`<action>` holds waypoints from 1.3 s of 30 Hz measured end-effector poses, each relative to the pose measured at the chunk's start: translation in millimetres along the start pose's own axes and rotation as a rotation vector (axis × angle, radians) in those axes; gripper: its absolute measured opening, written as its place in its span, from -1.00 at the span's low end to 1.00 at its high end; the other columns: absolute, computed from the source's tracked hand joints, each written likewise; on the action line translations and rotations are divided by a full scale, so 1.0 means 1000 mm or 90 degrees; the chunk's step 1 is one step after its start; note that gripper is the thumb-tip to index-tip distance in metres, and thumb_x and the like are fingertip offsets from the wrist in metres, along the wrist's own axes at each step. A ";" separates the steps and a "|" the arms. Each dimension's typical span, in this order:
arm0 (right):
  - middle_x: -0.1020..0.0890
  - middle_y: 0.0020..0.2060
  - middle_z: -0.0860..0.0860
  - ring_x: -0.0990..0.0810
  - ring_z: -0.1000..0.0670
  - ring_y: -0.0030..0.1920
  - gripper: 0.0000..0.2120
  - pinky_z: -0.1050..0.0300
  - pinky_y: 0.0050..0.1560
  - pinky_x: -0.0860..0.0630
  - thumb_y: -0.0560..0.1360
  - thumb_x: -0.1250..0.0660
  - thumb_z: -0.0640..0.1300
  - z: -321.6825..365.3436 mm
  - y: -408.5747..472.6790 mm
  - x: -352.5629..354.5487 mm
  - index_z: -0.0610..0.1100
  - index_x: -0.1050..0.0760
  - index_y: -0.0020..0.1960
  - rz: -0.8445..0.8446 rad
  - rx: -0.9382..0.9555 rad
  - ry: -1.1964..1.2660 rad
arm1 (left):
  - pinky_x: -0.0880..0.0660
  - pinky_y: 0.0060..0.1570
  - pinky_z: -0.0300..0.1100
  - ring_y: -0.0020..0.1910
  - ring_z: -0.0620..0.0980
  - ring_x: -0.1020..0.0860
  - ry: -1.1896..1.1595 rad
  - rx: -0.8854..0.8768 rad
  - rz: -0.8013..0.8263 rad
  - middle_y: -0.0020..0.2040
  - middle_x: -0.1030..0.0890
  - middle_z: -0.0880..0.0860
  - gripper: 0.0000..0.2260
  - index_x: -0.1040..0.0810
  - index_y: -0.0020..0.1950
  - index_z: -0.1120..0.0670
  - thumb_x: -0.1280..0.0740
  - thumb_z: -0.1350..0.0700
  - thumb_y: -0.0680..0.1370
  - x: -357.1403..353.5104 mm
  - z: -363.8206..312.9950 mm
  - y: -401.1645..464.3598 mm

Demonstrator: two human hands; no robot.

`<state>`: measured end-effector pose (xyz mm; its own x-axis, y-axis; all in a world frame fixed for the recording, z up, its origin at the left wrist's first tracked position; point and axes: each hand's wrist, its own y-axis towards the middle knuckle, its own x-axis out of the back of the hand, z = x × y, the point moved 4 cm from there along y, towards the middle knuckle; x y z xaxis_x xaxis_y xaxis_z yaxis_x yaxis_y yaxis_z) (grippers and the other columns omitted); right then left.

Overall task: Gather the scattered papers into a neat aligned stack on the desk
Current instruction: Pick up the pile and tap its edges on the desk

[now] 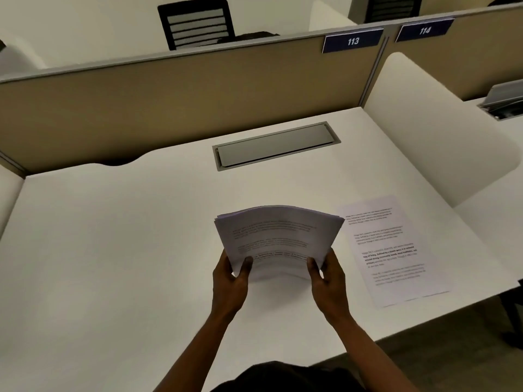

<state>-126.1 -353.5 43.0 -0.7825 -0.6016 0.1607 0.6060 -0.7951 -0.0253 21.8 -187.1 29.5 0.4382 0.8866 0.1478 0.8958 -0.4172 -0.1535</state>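
A stack of printed white papers [278, 236] stands on its lower edge on the white desk [113, 250], bowed and leaning away from me. My left hand [230, 281] grips its lower left side, thumb on the front sheet. My right hand [328, 278] grips the lower right side the same way. One loose printed sheet [393, 250] lies flat on the desk to the right of the stack, near the desk's right edge.
A grey cable hatch [276, 145] is set into the desk behind the stack. A tan partition [184, 100] with signs 113 and 114 closes the back. A white rounded side divider [430, 123] stands at the right. A black chair [196, 22] sits beyond.
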 end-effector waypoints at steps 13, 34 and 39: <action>-0.65 0.07 -0.02 -0.63 -0.02 0.09 -0.81 0.06 0.11 -0.60 0.62 -0.27 -0.20 -0.011 0.041 0.083 -0.06 -0.50 0.21 -0.087 -0.031 -0.116 | -0.51 -0.14 -0.55 0.06 -0.39 -0.59 0.044 0.012 0.100 0.10 -0.58 -0.34 -0.70 -0.45 0.30 -0.17 -0.35 0.11 0.62 -0.080 -0.025 0.002; -0.49 0.33 -0.20 -0.46 -0.19 0.34 -0.54 -0.03 0.31 -0.44 0.53 -0.35 -0.17 -0.086 0.151 0.253 -0.18 -0.43 0.42 -0.137 -0.244 -0.502 | -0.50 0.28 -0.04 0.31 0.13 -0.48 0.245 0.209 0.230 0.31 -0.46 0.14 -0.50 -0.40 0.42 0.15 -0.40 0.16 0.50 -0.314 0.003 -0.008; -0.24 0.53 -0.18 -0.18 -0.17 0.54 -0.47 -0.06 0.49 -0.23 0.58 -0.28 -0.06 -0.106 0.152 0.260 -0.15 -0.29 0.51 -0.069 -0.305 -0.560 | -0.42 0.28 -0.03 0.38 0.14 -0.29 0.312 0.224 0.189 0.38 -0.30 0.14 -0.47 -0.34 0.42 0.13 -0.41 0.10 0.49 -0.327 0.000 -0.012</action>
<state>-252.3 -639.3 -23.9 -0.3288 -0.4068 0.8523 0.2652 -0.9059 -0.3301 -131.9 -472.1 -16.6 0.7193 0.5167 0.4644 0.6913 -0.4658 -0.5525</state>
